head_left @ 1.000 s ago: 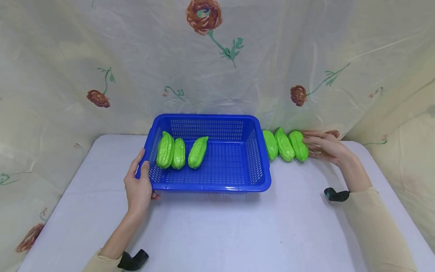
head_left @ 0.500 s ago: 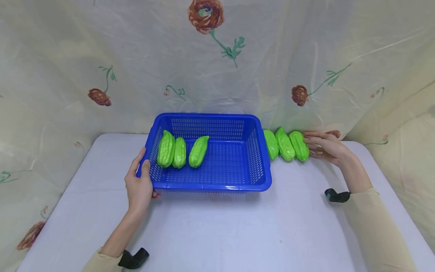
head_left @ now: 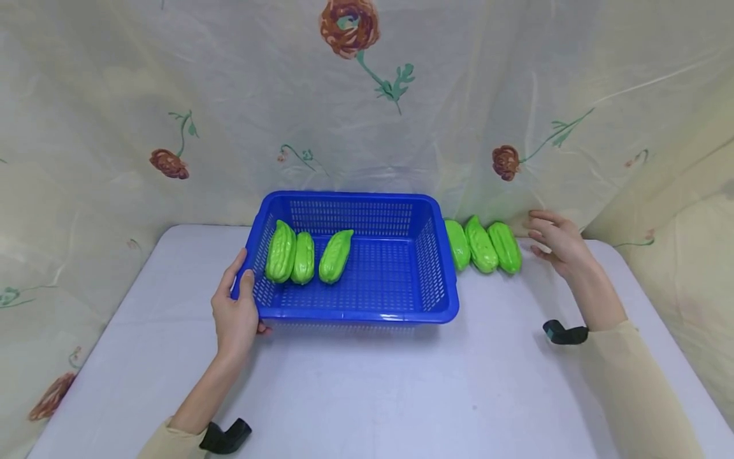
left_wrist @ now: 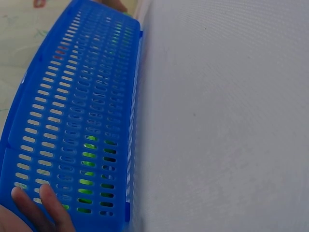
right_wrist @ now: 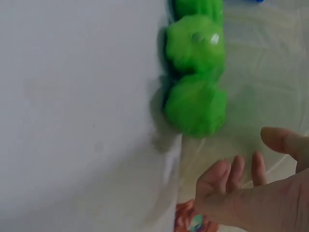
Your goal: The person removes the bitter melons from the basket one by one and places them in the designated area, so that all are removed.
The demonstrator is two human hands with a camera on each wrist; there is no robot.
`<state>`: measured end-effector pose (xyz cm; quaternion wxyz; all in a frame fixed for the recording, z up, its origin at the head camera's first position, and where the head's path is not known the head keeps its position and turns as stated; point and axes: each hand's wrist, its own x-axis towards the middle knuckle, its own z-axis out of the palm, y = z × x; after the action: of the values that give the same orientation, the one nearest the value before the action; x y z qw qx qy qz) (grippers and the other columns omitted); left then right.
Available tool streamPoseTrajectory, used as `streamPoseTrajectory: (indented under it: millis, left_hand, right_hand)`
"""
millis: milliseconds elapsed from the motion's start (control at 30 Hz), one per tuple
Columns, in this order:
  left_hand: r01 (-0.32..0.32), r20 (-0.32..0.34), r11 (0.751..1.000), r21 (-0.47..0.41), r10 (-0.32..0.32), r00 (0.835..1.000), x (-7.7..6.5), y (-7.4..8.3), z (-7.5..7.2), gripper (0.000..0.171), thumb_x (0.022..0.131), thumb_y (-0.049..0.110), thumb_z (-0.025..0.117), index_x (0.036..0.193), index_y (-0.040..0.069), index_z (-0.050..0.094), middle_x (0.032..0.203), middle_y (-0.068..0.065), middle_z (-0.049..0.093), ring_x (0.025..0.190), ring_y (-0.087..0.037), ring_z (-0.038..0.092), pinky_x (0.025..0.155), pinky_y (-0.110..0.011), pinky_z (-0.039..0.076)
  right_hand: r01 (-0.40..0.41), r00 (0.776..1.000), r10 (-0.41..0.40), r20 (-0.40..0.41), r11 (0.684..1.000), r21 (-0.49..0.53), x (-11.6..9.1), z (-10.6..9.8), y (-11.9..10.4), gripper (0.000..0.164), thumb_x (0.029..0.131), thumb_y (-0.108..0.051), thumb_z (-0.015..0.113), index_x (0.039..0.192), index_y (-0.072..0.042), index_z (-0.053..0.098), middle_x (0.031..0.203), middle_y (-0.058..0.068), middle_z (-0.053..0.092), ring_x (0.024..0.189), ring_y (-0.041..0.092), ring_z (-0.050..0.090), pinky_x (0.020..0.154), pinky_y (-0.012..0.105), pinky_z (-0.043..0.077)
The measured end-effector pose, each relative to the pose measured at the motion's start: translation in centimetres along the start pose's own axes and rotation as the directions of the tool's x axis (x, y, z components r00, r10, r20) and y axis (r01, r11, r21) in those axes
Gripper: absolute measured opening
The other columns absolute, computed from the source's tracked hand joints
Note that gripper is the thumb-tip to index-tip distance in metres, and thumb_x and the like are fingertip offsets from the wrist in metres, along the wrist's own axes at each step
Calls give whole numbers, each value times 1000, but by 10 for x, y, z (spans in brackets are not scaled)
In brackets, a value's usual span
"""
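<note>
A blue plastic basket (head_left: 367, 315) with slotted walls is in the middle of the head view. My left hand (head_left: 235, 312) grips its left end, thumb over the rim and fingertips (left_wrist: 53, 205) against the slotted wall. Inside, at the left, lie three bright green bitter melons (head_left: 281, 252), which look like models. Three more lie side by side just right of the basket, the outermost green bitter melon (head_left: 504, 247) nearest my right hand (head_left: 559, 242). That hand hovers apart from it, fingers loosely bent and holding nothing. In the right wrist view a gap separates the fingers from the end bitter melon (right_wrist: 195, 106).
The table (head_left: 367, 389) has a white cover. A pale flowered curtain (head_left: 229, 95) hangs directly behind the basket and along both sides. Black wrist mounts (head_left: 564, 333) stick out from both sleeves.
My right hand has come away from the outermost bitter melon, moving up and to the right. The left hand, the basket and the bitter melons stay where they were.
</note>
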<state>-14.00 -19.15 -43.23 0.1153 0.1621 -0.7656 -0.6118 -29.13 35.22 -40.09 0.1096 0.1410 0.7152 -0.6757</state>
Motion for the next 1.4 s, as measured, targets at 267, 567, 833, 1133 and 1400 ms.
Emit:
streamPoseTrajectory:
  millis: [267, 567, 833, 1133, 1400]
  left_hand:
    - [-5, -6, 1000, 9, 5, 1000, 1, 0, -2, 48, 117, 35, 43, 165, 40, 43, 153, -25, 60, 37, -3, 49, 37, -26, 54]
    - [0, -20, 1000, 19, 0, 1000, 1, -2, 0, 47, 118, 35, 43, 164, 41, 44, 110, -36, 73, 36, -4, 52, 38, -31, 57]
    - [-2, -16, 1000, 16, 3, 1000, 1, -2, 0, 47, 118, 33, 43, 164, 39, 44, 124, -33, 73, 36, -3, 51, 37, -28, 56]
    - [-15, -14, 1000, -2, 15, 1000, 1, -3, 0, 47, 117, 31, 43, 164, 38, 44, 148, -27, 63, 36, -3, 50, 36, -26, 54]
    - [-3, -13, 1000, 0, 3, 1000, 1, -3, 0, 47, 117, 33, 43, 164, 40, 44, 150, -25, 62, 37, -3, 50, 37, -26, 55]
  right_hand:
    - [140, 988, -146, -51, 984, -109, -19, 43, -19, 32, 107, -28, 64, 139, -28, 58, 118, -18, 56, 113, 4, 48, 78, 17, 52]
    - [258, 966, -249, 70, 947, -191, -37, 91, -36, 17, 109, -27, 61, 124, -36, 59, 123, -20, 57, 118, 2, 53, 103, 33, 47]
    - [270, 956, -224, 188, 925, -269, -53, 132, -44, 54, 111, -31, 59, 158, -10, 46, 165, 16, 45, 152, 32, 46, 130, 57, 42]
    - [230, 940, -170, 294, 956, -182, -62, 161, -61, 50, 109, -27, 64, 154, -12, 50, 148, 6, 55, 141, 26, 52, 130, 53, 43]
    - [239, 906, -153, 396, 955, -178, -66, 178, -70, 40, 109, -25, 64, 148, -18, 56, 156, 4, 51, 146, 29, 51, 132, 57, 39]
